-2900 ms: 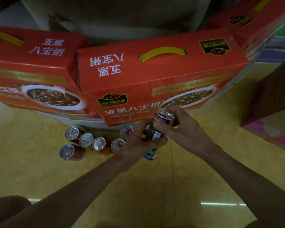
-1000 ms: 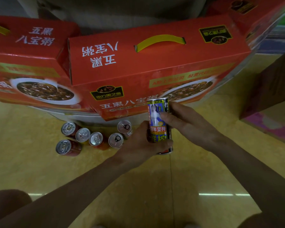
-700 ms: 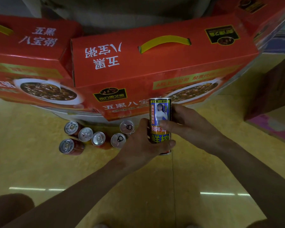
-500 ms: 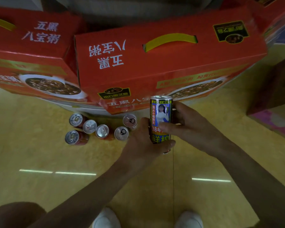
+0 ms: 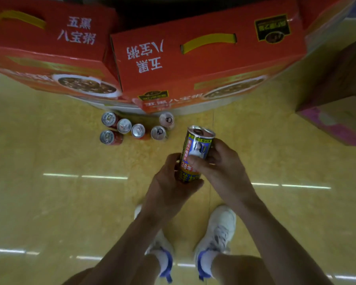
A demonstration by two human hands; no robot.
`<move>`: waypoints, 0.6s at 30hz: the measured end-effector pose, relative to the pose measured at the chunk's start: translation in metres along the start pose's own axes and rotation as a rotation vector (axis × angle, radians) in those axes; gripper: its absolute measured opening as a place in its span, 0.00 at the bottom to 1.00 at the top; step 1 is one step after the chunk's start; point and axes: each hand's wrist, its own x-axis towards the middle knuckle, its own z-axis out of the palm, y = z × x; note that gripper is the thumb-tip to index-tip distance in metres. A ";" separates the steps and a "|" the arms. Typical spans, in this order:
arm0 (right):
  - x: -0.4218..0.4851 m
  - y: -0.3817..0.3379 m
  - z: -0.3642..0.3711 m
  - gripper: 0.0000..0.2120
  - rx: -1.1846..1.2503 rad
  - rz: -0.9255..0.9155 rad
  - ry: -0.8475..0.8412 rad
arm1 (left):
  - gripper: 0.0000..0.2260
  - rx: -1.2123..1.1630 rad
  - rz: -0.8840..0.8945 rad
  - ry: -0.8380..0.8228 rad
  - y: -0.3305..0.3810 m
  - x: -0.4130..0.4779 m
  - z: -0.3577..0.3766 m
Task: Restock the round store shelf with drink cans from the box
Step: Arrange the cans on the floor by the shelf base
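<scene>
Floor (image 5: 49, 202): glossy yellow tile.
Red boxes (image 5: 203, 64): two side by side, yellow handles on top, set on a pale curved rim (image 5: 115, 106), possibly the shelf's base.
Carton (image 5: 341, 83): brown, far right, on the floor.
Shoes (image 5: 220, 229): white pair, below the arms.
Left hand (image 5: 169, 190): gripped the lower part of the can (image 5: 197, 145).
Right hand (image 5: 222, 167): wrapped its middle, thumb across the label.
Can: held top up above the floor, before the boxes.
Six cans (image 5: 138, 130): stood clustered on the floor just before the rim.

Both hands grip one can (image 5: 196, 150) upright above the floor (image 5: 49, 202): left hand (image 5: 171, 188) low, right hand (image 5: 220, 167) higher. Six cans (image 5: 132, 129) stand beyond it, near red boxes (image 5: 203, 64). White shoes (image 5: 218, 229) sit below it.
</scene>
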 end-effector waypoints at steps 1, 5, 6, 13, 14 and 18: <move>-0.018 -0.006 0.000 0.24 -0.003 0.022 0.000 | 0.22 -0.005 -0.019 -0.018 0.003 -0.018 -0.004; -0.087 -0.045 -0.016 0.24 -0.045 0.069 -0.061 | 0.25 -0.060 -0.094 -0.087 0.035 -0.092 -0.016; -0.103 -0.060 -0.023 0.23 -0.070 0.062 -0.070 | 0.25 -0.075 -0.106 -0.094 0.047 -0.110 -0.018; -0.195 -0.199 -0.080 0.27 -0.121 -0.015 -0.056 | 0.24 -0.104 -0.030 -0.134 0.173 -0.205 -0.068; -0.207 -0.220 -0.086 0.27 -0.107 -0.034 -0.036 | 0.24 -0.095 -0.006 -0.139 0.193 -0.217 -0.079; -0.244 -0.297 -0.106 0.22 -0.101 -0.123 0.033 | 0.21 -0.106 0.099 -0.148 0.264 -0.251 -0.116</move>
